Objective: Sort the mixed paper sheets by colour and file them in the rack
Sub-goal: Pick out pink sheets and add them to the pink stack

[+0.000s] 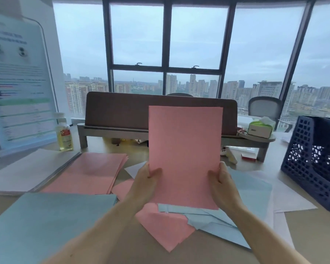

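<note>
Head view: pink sheets (185,149) upright over the surface (312,235). Left hand (147,180) and right hand (223,180) each pinch a lower side edge. Judged light, floppy, slippery; a low two-sided grip suits.

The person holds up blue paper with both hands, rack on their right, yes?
No: the head view shows the paper is pink, not blue. The left hand and right hand do hold it up, and the rack stands on the right.

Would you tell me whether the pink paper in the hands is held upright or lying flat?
Upright: the pink paper stands vertically, its side edges gripped by the left hand and the right hand.
</note>
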The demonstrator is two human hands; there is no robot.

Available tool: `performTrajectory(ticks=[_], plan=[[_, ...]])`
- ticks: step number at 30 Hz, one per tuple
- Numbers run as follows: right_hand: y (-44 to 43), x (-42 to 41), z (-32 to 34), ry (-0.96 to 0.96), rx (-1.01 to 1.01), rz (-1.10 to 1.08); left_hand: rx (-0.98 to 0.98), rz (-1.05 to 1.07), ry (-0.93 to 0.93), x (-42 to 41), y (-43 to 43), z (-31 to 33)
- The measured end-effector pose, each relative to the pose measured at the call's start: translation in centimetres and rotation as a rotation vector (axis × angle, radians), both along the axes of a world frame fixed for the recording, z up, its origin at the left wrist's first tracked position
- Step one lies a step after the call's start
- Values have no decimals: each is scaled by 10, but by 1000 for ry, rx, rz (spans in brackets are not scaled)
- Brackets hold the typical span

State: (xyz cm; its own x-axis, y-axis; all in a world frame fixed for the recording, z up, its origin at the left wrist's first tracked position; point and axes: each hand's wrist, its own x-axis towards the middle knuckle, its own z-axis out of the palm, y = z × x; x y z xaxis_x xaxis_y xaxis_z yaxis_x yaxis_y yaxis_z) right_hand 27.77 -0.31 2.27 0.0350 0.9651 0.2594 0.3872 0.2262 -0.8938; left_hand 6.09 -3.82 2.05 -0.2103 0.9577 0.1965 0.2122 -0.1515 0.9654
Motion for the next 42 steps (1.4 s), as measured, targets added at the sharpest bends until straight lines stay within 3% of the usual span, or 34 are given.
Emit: performTrajectory(ticks=[9, 16, 23, 32, 42], plan=[[-5, -158, 35, 80, -142, 298, -122, 256, 97, -175, -39, 34], [-11, -310, 22, 123, -292, 438, -343, 352, -50, -321, -108, 27], [-12, -431, 13, 171, -565, 532, -325, 598, 140, -448, -120, 1], [30, -536, -5, 96, -590, 504, -264, 749, 387, -535, -61, -14], [58, -560, -32, -34, -587, 504, -328, 735, 595, -562, -32, -47]])
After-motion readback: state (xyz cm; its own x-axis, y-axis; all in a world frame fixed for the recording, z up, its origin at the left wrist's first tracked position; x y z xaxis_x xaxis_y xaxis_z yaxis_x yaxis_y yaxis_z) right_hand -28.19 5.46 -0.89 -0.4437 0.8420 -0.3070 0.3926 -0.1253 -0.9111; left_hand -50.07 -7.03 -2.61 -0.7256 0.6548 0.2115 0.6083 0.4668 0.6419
